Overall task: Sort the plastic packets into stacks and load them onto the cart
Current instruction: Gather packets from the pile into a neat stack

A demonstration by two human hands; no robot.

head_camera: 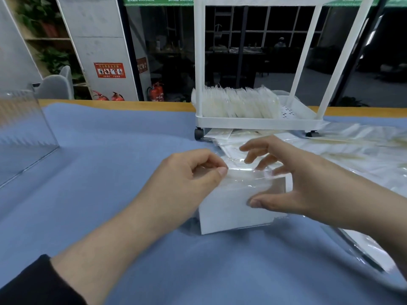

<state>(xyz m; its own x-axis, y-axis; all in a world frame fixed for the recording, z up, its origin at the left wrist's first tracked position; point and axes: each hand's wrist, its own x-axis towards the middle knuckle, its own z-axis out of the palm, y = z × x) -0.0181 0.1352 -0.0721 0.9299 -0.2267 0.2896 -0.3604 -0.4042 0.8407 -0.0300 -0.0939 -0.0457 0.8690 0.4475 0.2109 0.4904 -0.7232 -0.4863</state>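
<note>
From my remote seat, what matters most is that the stack of packets (240,203) sits directly between my two hands at the centre of the frame, its long axis running left to right, while the cart (259,123) stands straight beyond it in the upper middle of the frame. By my reading, the load goes forward and up, away from me. My left hand (189,175) is at the stack's upper left corner, thumb and forefinger curled together and pinching the clear edge of the top packet. My right hand (284,177) is spread wide over the right end, thumb laid along the near face and fingers arched past the far edge; whether those fingers press the stack I cannot tell. Both hands are about equally near. The stack looks like a squared white block of flat packets in glossy clear film, the top edges catching glare. More packets (237,103) already stand on edge in a row on the cart's lower tray, and loose packets (352,150) lie scattered at right on the blue cloth (110,150).
</note>
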